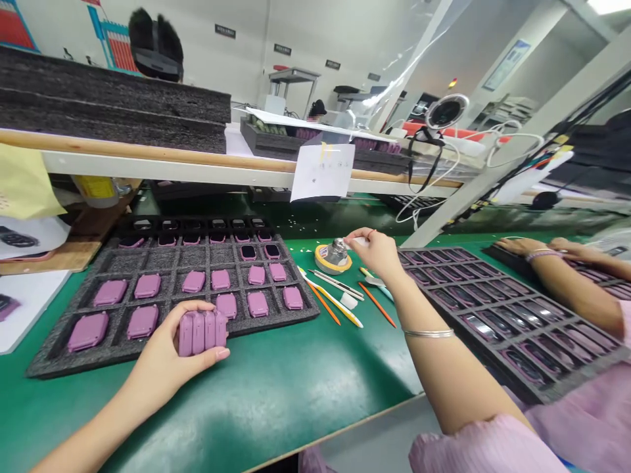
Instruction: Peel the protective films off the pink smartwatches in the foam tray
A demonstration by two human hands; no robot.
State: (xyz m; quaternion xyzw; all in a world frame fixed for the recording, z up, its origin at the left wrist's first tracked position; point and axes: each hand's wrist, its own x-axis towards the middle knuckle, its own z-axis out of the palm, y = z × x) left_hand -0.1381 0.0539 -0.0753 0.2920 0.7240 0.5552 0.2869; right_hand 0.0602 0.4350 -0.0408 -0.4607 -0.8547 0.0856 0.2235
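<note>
Four mauve rectangular rubber cases point(200, 334), in a side-by-side row, are clasped in the left hand point(172, 358), fingers curled round them, just off a black foam tray point(49, 368). Right hand point(375, 253), fingers narrowly pinched, sits just beside a small silver jar point(338, 253).

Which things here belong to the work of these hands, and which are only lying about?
Seem in use:
left hand holding four mauve rounded rectangular pieces
dark grey foam tray of the same pieces
right hand beside a small silver bottle in a yellow ring

Just lying about:
thin orange sticks
slim steel tweezers
stacked dark foam sheets
white paper note on the shelf edge
</note>
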